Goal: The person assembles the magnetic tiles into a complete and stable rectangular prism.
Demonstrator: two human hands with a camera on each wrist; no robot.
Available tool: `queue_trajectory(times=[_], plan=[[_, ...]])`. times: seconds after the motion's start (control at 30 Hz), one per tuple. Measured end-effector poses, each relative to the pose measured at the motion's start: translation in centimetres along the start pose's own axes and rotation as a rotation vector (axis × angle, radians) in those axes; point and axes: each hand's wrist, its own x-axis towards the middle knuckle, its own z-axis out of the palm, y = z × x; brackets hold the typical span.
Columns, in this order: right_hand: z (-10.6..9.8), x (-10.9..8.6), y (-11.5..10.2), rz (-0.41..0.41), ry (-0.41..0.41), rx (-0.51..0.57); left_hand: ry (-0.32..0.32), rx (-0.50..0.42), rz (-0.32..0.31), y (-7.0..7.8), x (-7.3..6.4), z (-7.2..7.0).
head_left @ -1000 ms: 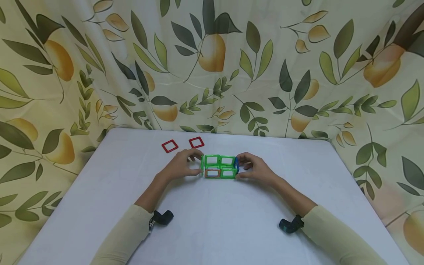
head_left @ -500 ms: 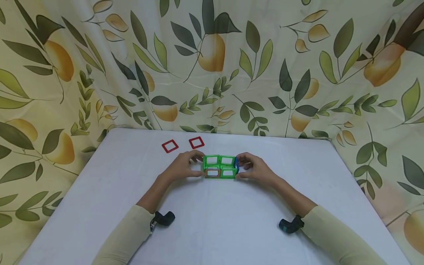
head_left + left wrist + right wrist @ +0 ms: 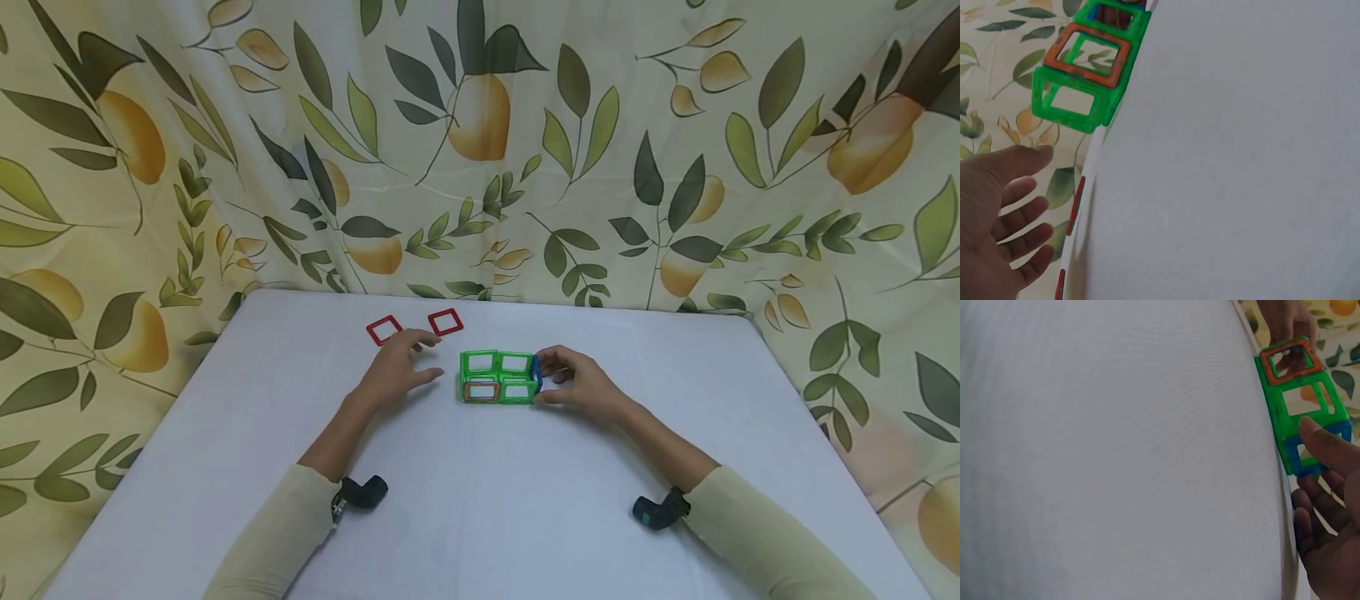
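A low box of magnetic tiles (image 3: 517, 383) stands on the white table, mostly green. An orange tile (image 3: 1079, 73) sits at its front left and a blue tile (image 3: 1310, 469) closes its right end. My right hand (image 3: 585, 382) grips that right end, thumb on the near corner and fingers curled behind. My left hand (image 3: 390, 371) hovers to the left of the box, holding nothing, its fingers apart and loosely bent. Just beyond its fingertips, two red square tiles lie flat: one red tile (image 3: 372, 337) partly behind the hand, the other red tile (image 3: 441, 312) farther right.
White cloth covers the table (image 3: 495, 500). A fruit-and-leaf patterned curtain (image 3: 480, 200) hangs along the table's back edge and sides. Dark wrist cameras sit at both sleeves, the left camera (image 3: 363, 493) and the right camera (image 3: 660, 508).
My left hand pressed the box's left end inward, straightening the green tile there, then let go and moved left and away toward the red tiles. My right hand has stayed at the right end.
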Motion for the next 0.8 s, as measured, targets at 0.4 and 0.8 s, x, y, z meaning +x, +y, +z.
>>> queue_trajectory(times=[0.4,0.8], plan=[[-0.2,-0.2,0.4,-0.001,-0.036,0.01,0.216,0.01,-0.097,-2.5,0.7,-1.1],[-0.2,-0.2,0.4,0.0,-0.027,-0.001,0.29,0.087,-0.281,-4.9,1.5,-2.5]])
